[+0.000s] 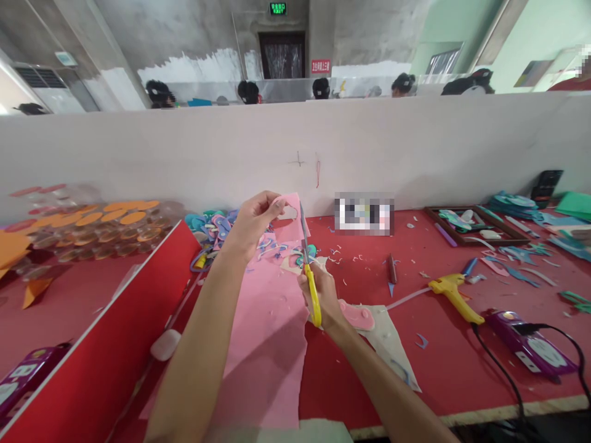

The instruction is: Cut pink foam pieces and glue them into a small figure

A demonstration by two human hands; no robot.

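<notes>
My left hand (258, 221) pinches the upper edge of a pink foam sheet piece (289, 231), which has a curved cut-out in it. In my right hand (323, 292) is a pair of scissors (313, 295) with yellow handles, its blades pointing up along the right side of the pink piece. Whether the blades are fully closed cannot be made out. Below both hands a large pink foam sheet (268, 344) lies on the red table. Cut foam shapes (221, 224) in purple, blue and teal are heaped behind my left wrist.
On the right lie a yellow glue gun (450, 292), a purple power strip (533, 344) with a black cord, a brown frame (475, 226) and foam scraps. A red divider (115, 332) stands at left, with jars (124, 234) beyond. A white partition (207, 154) runs across the back.
</notes>
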